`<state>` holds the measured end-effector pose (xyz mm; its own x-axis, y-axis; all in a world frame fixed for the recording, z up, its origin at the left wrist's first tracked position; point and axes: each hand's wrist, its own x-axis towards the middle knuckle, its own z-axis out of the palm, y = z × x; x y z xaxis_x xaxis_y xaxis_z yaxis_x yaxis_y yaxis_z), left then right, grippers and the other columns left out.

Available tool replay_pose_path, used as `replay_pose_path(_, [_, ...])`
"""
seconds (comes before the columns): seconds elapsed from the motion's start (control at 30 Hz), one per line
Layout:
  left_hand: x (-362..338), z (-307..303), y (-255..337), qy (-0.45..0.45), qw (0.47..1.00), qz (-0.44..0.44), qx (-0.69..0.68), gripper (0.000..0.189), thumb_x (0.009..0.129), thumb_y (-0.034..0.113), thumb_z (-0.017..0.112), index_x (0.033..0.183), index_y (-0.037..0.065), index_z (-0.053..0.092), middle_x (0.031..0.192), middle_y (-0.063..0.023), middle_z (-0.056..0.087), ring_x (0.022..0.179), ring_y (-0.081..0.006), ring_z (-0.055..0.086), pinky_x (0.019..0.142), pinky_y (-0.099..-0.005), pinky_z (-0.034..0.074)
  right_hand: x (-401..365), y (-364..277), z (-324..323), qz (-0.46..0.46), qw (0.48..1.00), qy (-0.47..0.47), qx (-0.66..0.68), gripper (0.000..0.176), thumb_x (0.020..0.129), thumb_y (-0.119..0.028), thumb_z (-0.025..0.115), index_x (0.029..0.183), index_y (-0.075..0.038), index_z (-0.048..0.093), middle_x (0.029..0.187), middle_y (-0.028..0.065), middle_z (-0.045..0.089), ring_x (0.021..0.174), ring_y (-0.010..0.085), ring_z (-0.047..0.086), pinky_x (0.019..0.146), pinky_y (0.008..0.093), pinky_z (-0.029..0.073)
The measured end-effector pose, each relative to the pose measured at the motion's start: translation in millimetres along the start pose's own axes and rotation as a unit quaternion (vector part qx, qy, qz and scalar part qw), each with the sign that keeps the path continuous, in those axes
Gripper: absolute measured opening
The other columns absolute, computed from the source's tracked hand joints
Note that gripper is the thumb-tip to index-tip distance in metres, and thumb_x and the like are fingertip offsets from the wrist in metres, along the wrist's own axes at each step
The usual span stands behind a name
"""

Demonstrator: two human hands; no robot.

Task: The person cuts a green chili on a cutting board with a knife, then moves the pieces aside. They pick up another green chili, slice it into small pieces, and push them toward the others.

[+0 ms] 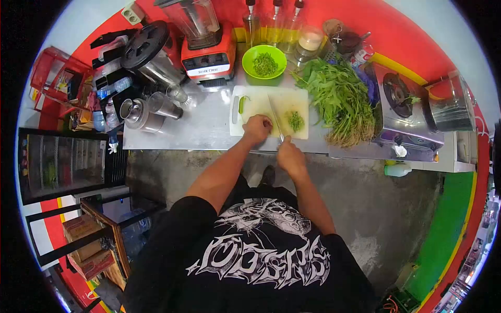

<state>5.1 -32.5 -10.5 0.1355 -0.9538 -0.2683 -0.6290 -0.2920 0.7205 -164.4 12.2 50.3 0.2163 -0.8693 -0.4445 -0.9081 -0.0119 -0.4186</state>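
Observation:
A white cutting board (250, 99) lies on the metal counter. Wrapped round the handle of a knife (275, 116), my right hand (290, 156) is at the board's front edge, with the blade pointing away over the board. To the left of the blade, my left hand (257, 129) rests on the board with curled fingers; what they hold, if anything, is hidden. Chopped green pieces (295, 121) form a small pile right of the knife. One green chili (241, 105) lies at the board's left. Behind the board, a green bowl (252, 73) contains more chopped green pieces (265, 64).
Leafy greens with roots (336, 96) lie right of the board, beside a gas stove (389, 122). A red blender (209, 60), glass bottles (274, 28) and a jar (308, 44) stand behind. Metal shakers (138, 116) and a glass (177, 94) are at the left.

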Motion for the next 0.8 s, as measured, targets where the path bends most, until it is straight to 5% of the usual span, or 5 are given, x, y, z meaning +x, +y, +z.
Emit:
replay_pose_path(0.6, [2,5,-10,0.024,0.999,0.032,-0.026,0.009,0.081,0.016,0.071,0.087,0.018,0.078,0.082,-0.0027,0.075,0.079,-0.0219,0.072,0.072,-0.0370,0.053,-10,1,-12,-0.013,1.000,-0.023,-0.014,0.028,0.099,-0.015,0.039,0.120,0.003,0.045,0.102,0.0317,0.070,0.094,0.0491,0.069,0.085,0.0571,0.054])
replay_pose_path(0.63, [-1,5,-7,0.035,0.999,0.028,0.003,0.012,0.081,0.011,0.070,0.091,0.011,0.078,0.082,-0.0067,0.076,0.076,-0.0205,0.072,0.072,-0.0333,0.056,-10,2,-7,-0.014,1.000,-0.020,-0.012,0.028,0.099,-0.015,0.039,0.120,0.003,0.045,0.102,0.0317,0.070,0.094,0.0491,0.069,0.085,0.0571,0.054])
replay_pose_path(0.8, [-4,5,-5,0.033,0.997,0.054,-0.032,0.012,0.082,0.012,0.068,0.090,0.010,0.078,0.080,-0.0056,0.075,0.073,-0.0191,0.072,0.071,-0.0324,0.055,7,6,19,0.022,0.999,-0.005,0.029,0.028,0.099,-0.015,0.039,0.121,0.003,0.045,0.105,0.0328,0.069,0.099,0.0483,0.069,0.086,0.0559,0.054])
